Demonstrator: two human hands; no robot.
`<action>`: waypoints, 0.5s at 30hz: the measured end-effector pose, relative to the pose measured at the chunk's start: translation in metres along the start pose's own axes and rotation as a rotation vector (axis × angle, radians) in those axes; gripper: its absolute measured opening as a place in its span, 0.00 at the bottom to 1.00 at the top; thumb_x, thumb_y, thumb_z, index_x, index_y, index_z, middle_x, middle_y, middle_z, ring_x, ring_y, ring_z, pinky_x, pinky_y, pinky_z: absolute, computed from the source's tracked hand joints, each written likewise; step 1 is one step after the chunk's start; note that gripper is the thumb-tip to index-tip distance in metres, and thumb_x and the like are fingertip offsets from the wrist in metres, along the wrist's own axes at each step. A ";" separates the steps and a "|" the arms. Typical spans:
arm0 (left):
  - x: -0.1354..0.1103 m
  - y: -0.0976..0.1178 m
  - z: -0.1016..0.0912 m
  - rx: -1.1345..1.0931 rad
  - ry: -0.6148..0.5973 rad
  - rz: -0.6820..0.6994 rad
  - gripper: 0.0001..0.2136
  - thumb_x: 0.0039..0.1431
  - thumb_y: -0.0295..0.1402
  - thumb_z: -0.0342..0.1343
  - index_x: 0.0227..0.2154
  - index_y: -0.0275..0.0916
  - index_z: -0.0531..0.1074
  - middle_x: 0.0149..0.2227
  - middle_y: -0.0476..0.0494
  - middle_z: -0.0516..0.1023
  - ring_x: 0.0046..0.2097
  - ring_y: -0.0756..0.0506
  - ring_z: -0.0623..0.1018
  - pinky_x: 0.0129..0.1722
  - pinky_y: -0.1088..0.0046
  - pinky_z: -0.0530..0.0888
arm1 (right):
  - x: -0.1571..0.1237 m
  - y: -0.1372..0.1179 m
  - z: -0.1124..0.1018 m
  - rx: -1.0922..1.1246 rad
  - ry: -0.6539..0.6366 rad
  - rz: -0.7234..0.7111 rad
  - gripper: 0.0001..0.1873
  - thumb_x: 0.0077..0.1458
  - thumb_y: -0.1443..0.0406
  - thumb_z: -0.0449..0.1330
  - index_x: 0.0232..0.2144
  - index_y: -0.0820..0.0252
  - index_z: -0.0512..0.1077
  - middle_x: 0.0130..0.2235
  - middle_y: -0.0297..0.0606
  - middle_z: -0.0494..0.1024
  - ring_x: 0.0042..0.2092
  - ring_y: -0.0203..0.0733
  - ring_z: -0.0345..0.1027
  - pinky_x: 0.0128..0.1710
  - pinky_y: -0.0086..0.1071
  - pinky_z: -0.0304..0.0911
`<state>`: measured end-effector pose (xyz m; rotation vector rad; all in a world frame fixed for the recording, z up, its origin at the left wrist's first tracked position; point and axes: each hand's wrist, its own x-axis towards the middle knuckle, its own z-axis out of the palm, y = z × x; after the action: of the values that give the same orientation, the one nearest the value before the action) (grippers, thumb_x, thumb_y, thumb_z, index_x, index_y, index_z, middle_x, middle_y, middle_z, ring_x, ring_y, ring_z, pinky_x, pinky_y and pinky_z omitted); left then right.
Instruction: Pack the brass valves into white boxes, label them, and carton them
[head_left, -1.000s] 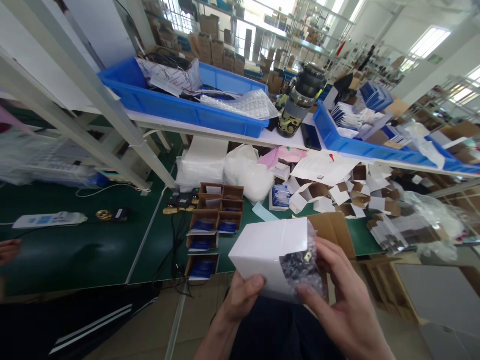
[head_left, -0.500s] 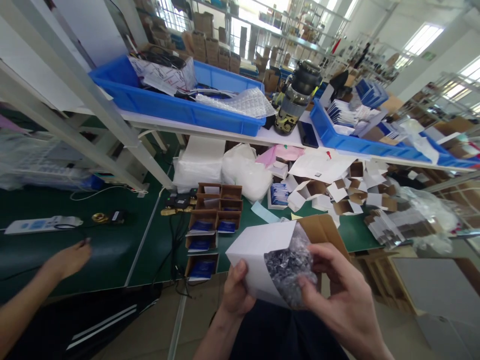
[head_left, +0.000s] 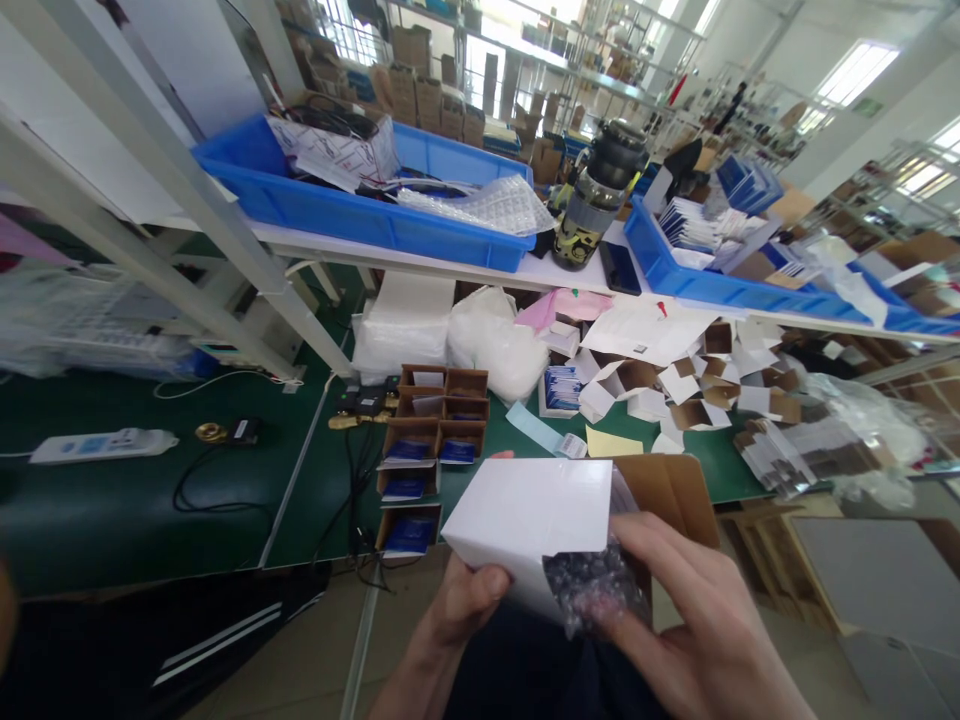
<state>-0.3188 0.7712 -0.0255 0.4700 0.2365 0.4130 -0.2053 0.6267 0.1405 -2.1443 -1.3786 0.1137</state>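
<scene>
A white cardboard box [head_left: 529, 510], tilted above the table's front edge, has its brown-lined flap [head_left: 667, 490] folded out to the right. My left hand [head_left: 469, 600] is closed around the box's left end, thumb on the near side. Inside the mouth sits a dark item in bubble wrap [head_left: 592, 585]; what it is cannot be made out through the wrap. My right hand [head_left: 690, 610] has its thumb and fingers on this bubble wrap at the opening, the fingertips partly hidden by box and wrap.
Small open boxes with blue booklets [head_left: 409, 530] stand left of the white box. Black cables [head_left: 352, 490] hang over the front edge. Folded white boxes [head_left: 697, 395] pile up at the right. Blue bins [head_left: 360, 215] and a bottle [head_left: 592, 200] line the shelf. A co-worker's leg [head_left: 225, 640] is at left.
The box has turned so its top faces me more, and the wrapped item shows less at the mouth. A co-worker's hand at the left has withdrawn from the table.
</scene>
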 end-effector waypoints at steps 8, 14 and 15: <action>0.004 -0.001 -0.002 -0.144 0.030 -0.005 0.36 0.49 0.47 0.71 0.62 0.49 0.71 0.51 0.41 0.83 0.56 0.33 0.79 0.63 0.50 0.70 | 0.010 -0.009 0.007 0.069 0.050 -0.079 0.13 0.61 0.70 0.61 0.48 0.56 0.71 0.40 0.38 0.82 0.39 0.41 0.79 0.39 0.29 0.73; 0.010 -0.015 0.000 -0.296 0.134 0.034 0.33 0.53 0.52 0.67 0.61 0.51 0.72 0.54 0.43 0.82 0.56 0.36 0.80 0.63 0.54 0.70 | 0.007 0.003 0.025 0.197 0.085 0.011 0.15 0.62 0.73 0.60 0.50 0.56 0.71 0.44 0.39 0.80 0.44 0.40 0.76 0.45 0.30 0.71; 0.012 -0.015 0.004 -0.301 0.132 0.035 0.34 0.53 0.53 0.66 0.62 0.50 0.71 0.57 0.43 0.81 0.58 0.35 0.79 0.64 0.53 0.70 | 0.006 0.004 0.027 0.213 0.097 0.012 0.16 0.62 0.74 0.60 0.50 0.56 0.71 0.44 0.39 0.80 0.45 0.40 0.76 0.46 0.30 0.71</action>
<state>-0.3021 0.7625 -0.0313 0.1512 0.2886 0.5050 -0.2093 0.6424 0.1180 -1.9556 -1.2400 0.1519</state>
